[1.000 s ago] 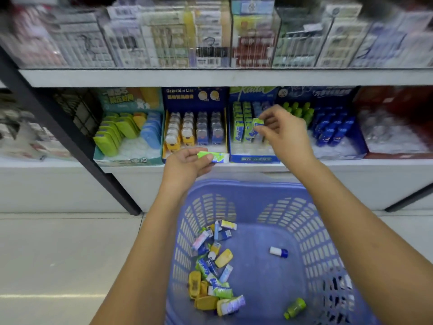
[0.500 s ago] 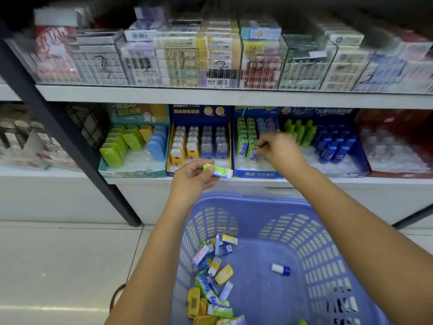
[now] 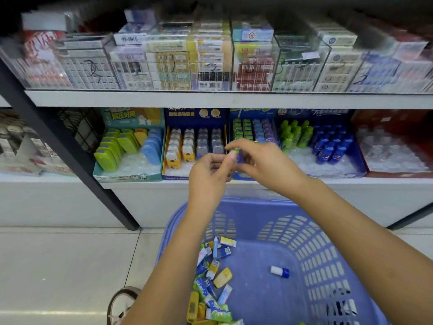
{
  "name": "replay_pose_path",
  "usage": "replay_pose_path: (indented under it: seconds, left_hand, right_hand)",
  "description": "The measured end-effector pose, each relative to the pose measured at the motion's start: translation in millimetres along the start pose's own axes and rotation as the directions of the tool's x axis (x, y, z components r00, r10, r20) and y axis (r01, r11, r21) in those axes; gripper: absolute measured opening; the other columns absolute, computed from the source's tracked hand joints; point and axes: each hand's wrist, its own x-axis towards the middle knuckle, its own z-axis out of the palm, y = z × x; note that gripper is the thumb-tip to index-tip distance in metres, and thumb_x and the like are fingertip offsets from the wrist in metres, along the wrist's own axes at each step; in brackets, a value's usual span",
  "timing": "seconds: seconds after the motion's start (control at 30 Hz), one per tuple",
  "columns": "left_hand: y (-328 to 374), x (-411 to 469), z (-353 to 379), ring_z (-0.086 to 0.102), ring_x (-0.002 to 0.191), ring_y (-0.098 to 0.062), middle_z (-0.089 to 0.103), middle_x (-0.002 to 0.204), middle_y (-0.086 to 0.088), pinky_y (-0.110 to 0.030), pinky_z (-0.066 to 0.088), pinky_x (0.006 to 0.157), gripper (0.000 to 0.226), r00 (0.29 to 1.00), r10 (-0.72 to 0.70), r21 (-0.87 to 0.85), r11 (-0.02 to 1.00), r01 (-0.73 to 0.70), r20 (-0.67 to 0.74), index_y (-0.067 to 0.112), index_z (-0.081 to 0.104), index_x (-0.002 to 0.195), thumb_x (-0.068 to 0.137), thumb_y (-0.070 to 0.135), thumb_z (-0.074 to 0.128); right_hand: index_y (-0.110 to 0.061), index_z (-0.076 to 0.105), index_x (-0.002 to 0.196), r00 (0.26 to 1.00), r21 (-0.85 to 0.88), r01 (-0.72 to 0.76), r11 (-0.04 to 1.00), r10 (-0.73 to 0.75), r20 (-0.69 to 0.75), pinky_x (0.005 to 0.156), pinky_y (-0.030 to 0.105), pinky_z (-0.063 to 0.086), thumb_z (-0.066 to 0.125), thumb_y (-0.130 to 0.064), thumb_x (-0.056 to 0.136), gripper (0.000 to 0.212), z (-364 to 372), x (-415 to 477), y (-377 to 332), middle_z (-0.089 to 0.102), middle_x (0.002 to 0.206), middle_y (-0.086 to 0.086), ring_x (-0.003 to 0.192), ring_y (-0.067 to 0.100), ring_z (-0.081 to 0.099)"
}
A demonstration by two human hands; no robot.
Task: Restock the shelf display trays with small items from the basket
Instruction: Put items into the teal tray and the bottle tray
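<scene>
**A handover above the shelf edge**

Near the middle of the frame the left hand [image 3: 208,171] and the right hand [image 3: 266,160] meet on one small green pack [image 3: 234,151]. The fingers of both are curled and pinched on it, just in front of the blue tray [image 3: 251,111]. The wrapper looks glossy and slick and the pack is short and flat, so a loose swap could let it slip to the shelf [image 3: 375,181] or the tiled floor [image 3: 58,266]. The tray's rows stand upright and close together, and a careless push could topple its neighbours. At lower centre, the slotted plastic basket [image 3: 304,242] holds a loose heap of packs [image 3: 210,280].
</scene>
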Motion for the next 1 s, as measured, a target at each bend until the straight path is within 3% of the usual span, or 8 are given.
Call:
replay_pose_path:
  seconds: [0.07, 0.13, 0.2, 0.27, 0.43, 0.67, 0.87, 1.0]
  left_hand:
    - [-1, -3, 3, 0.064, 0.091, -0.004, 0.068, 0.101, 0.006, -0.025, 0.054, 0.082, 0.026, 0.993, 0.083, 0.188, 0.977, -0.097, 0.080, 0.018, 0.063, 0.109, 0.093, 0.037, 0.056]
    - [-9, -9, 9, 0.054, 0.115, -0.006, 0.057, 0.128, 0.005, -0.023, 0.043, 0.098, 0.036, 0.961, 0.125, 0.430, 0.874, -0.224, 0.246, 0.019, 0.052, 0.131, 0.096, 0.030, 0.051]
    - [-20, -16, 17, 0.033, 0.138, -0.014, 0.037, 0.149, 0.000, -0.022, 0.026, 0.109, 0.050, 0.911, 0.101, 0.588, 0.734, -0.339, 0.399, 0.016, 0.036, 0.145, 0.097, 0.022, 0.049]
    - [-30, -22, 23, 0.013, 0.146, -0.014, 0.020, 0.158, 0.000, -0.023, 0.015, 0.115, 0.060, 0.890, 0.073, 0.657, 0.649, -0.385, 0.450, 0.014, 0.022, 0.150, 0.096, 0.019, 0.049]
    - [-34, -20, 25, 0.009, 0.147, -0.015, 0.017, 0.158, 0.000, -0.026, 0.015, 0.117, 0.065, 0.894, 0.089, 0.681, 0.616, -0.396, 0.439, 0.013, 0.019, 0.151, 0.095, 0.019, 0.051]
    - [-32, -15, 21, 0.013, 0.145, -0.012, 0.020, 0.157, 0.003, -0.024, 0.017, 0.115, 0.062, 0.883, 0.089, 0.678, 0.607, -0.415, 0.461, 0.015, 0.023, 0.150, 0.096, 0.021, 0.050]
    - [-30, -15, 19, 0.014, 0.144, -0.011, 0.021, 0.156, 0.003, -0.024, 0.020, 0.114, 0.061, 0.879, 0.085, 0.676, 0.607, -0.418, 0.468, 0.016, 0.023, 0.150, 0.096, 0.022, 0.050]
    - [-29, -15, 18, 0.014, 0.144, -0.010, 0.021, 0.156, 0.004, -0.025, 0.022, 0.113, 0.061, 0.876, 0.076, 0.675, 0.607, -0.419, 0.476, 0.016, 0.022, 0.150, 0.096, 0.021, 0.050]
  right_hand:
    - [-0.018, 0.056, 0.125, 0.991, 0.069, -0.065, 0.996, 0.072, -0.115, 0.078, 0.034, 0.050, 0.061, -0.020, 0.090, 0.035, -5, 4, 8, 0.067, 0.087, 0.007, 0.080, 0.022, 0.063]
    - [-0.014, 0.059, 0.124, 0.969, 0.094, -0.099, 0.991, 0.117, -0.218, 0.082, 0.027, 0.045, 0.057, -0.017, 0.092, 0.032, -6, 14, 19, 0.067, 0.096, 0.010, 0.089, 0.024, 0.063]
    - [-0.013, 0.063, 0.121, 0.964, 0.068, -0.118, 0.991, 0.130, -0.232, 0.086, 0.024, 0.040, 0.059, -0.015, 0.091, 0.030, -3, 23, 28, 0.062, 0.104, 0.012, 0.096, 0.023, 0.057]
    - [-0.013, 0.065, 0.116, 0.965, 0.071, -0.150, 0.986, 0.162, -0.206, 0.087, 0.028, 0.045, 0.062, -0.015, 0.088, 0.028, 2, 30, 35, 0.063, 0.104, 0.012, 0.094, 0.022, 0.058]
    - [-0.008, 0.067, 0.103, 0.946, 0.179, -0.209, 0.961, 0.245, -0.210, 0.083, 0.031, 0.050, 0.071, -0.015, 0.082, 0.022, 19, 35, 43, 0.069, 0.095, 0.005, 0.086, 0.017, 0.063]
    - [-0.010, 0.071, 0.097, 0.934, 0.224, -0.292, 0.930, 0.327, -0.143, 0.068, 0.007, 0.035, 0.075, -0.018, 0.078, 0.020, 13, 43, 47, 0.070, 0.092, 0.003, 0.079, 0.007, 0.058]
    - [-0.012, 0.072, 0.098, 0.924, 0.166, -0.346, 0.924, 0.366, -0.111, 0.079, 0.019, 0.045, 0.076, -0.020, 0.077, 0.023, 4, 48, 49, 0.071, 0.097, 0.002, 0.086, 0.012, 0.063]
    - [-0.013, 0.072, 0.099, 0.936, 0.097, -0.348, 0.933, 0.351, -0.017, 0.073, 0.020, 0.042, 0.077, -0.020, 0.076, 0.024, -3, 52, 49, 0.071, 0.098, 0.002, 0.081, 0.009, 0.059]
